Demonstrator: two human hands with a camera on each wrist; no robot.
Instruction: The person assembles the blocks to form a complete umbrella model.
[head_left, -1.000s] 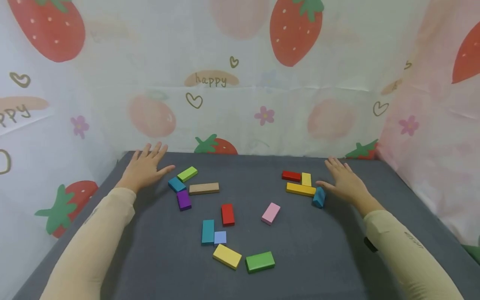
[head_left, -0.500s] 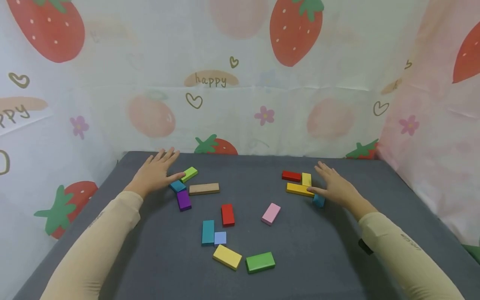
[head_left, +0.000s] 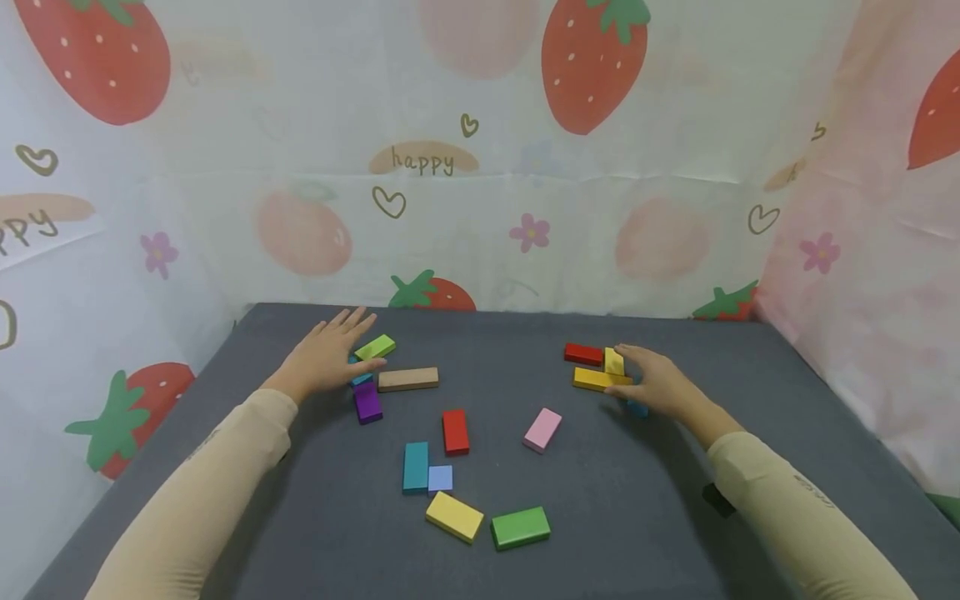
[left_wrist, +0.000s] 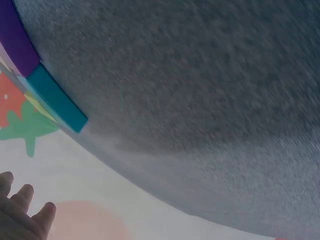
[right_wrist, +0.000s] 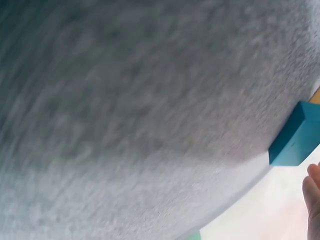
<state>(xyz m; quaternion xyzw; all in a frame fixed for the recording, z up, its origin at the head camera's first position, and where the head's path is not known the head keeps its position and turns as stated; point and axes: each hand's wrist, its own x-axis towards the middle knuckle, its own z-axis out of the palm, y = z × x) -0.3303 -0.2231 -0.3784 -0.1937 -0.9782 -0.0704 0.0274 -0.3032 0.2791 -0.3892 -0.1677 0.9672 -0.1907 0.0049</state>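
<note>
My left hand (head_left: 326, 354), fingers spread, is over the back-left blocks and holds nothing. Its thumb overlaps a blue block (head_left: 362, 377) beside a lime green block (head_left: 375, 347), a tan block (head_left: 408, 379) and a purple block (head_left: 367, 402). In the left wrist view the blue block (left_wrist: 57, 97) lies end to end with the purple one (left_wrist: 17, 40). My right hand (head_left: 660, 383) hovers at the back-right group, thumb apart from its fingers. It partly covers a small yellow block (head_left: 613, 362), a long yellow-orange block (head_left: 596, 379) and a blue block (right_wrist: 297, 135). A red block (head_left: 583, 354) lies just left.
On the dark grey table (head_left: 300, 533), nearer me, lie a red block (head_left: 455, 432), a pink block (head_left: 542, 430), a teal block (head_left: 416, 467), a small light blue block (head_left: 440, 478), a yellow block (head_left: 454, 517) and a green block (head_left: 521, 527). A strawberry-print curtain (head_left: 480, 242) stands behind.
Both hands have moved inward, the left to the right over the blue and lime blocks, the right to the left over the yellow and blue ones. The blocks have stayed put.
</note>
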